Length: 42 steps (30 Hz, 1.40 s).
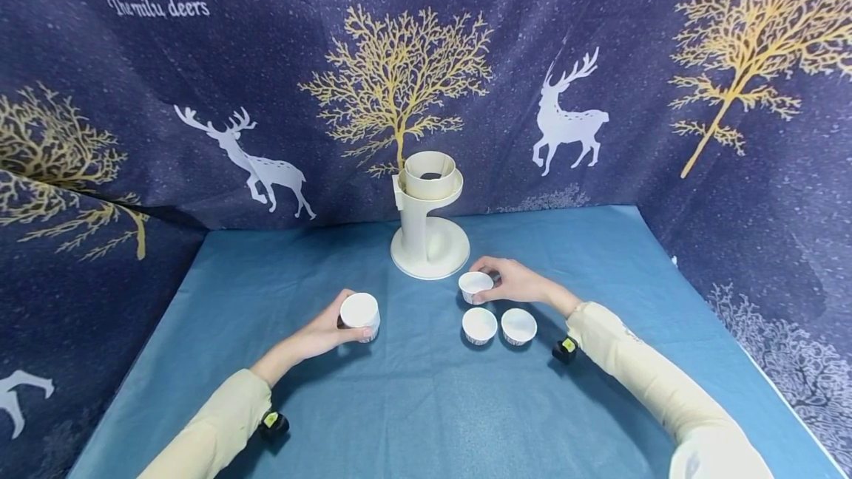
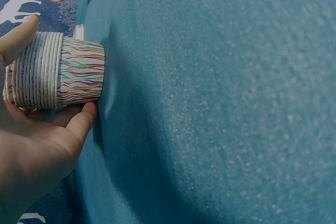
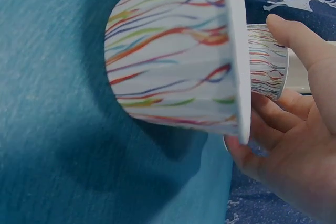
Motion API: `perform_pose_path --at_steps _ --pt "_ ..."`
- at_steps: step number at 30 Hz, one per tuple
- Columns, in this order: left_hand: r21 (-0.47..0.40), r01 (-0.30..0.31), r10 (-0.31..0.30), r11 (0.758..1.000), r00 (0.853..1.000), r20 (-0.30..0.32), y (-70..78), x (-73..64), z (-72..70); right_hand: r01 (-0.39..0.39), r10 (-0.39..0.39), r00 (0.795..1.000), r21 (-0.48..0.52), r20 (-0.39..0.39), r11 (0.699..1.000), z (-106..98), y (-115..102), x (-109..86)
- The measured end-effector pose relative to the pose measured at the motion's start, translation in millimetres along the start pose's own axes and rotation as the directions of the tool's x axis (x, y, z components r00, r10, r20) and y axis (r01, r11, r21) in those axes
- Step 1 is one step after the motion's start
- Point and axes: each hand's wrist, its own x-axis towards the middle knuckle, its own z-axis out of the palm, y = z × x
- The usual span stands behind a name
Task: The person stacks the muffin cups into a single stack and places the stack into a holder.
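On the left, my left hand (image 1: pixel 324 332) grips a nested stack of white paper cups (image 1: pixel 360 313), with thumb and fingers on opposite sides. The left wrist view shows many rims on the stack (image 2: pixel 39 72) and wavy coloured lines on the lowest cup. Across the table, my right hand (image 1: pixel 515 281) holds one paper cup (image 1: pixel 475 284) by its sides. Just in front of it stand two more upright paper cups, a left one (image 1: pixel 479 326) and a right one (image 1: pixel 519 327). A striped cup (image 3: pixel 173 61) fills much of the right wrist view, nearer than the held cup (image 3: pixel 266 61).
A cream-coloured stand (image 1: pixel 414 231) with a round base and a funnel-like ring (image 1: pixel 430 183) on top stands at the back middle. Blue cloth (image 1: pixel 426 405) covers the table. Behind it hangs a dark curtain (image 1: pixel 266 58) printed with deer and trees.
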Motion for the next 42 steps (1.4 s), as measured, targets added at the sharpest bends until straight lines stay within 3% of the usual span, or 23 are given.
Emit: perform_pose_path --at_steps 7,29,38,42 --pt "0.045 0.014 -0.013 0.999 1.000 -0.016 0.2 -0.3 0.2 0.007 -0.007 1.000 -0.018 0.022 1.000 2 -5 3.7" --pt "0.028 0.041 -0.041 0.999 0.999 -0.009 -2.5 1.3 1.3 0.038 -0.029 0.993 -0.080 0.116 0.996 8 -25 16.8" --pt "0.036 0.052 -0.052 0.998 0.999 0.002 12.0 -3.7 1.3 0.020 -0.008 0.979 -0.061 0.206 0.998 10 -33 20.2" --pt "0.036 0.051 -0.050 0.998 0.999 -0.005 11.6 -3.5 1.3 0.015 0.000 0.976 -0.067 0.218 0.998 10 -35 21.7"
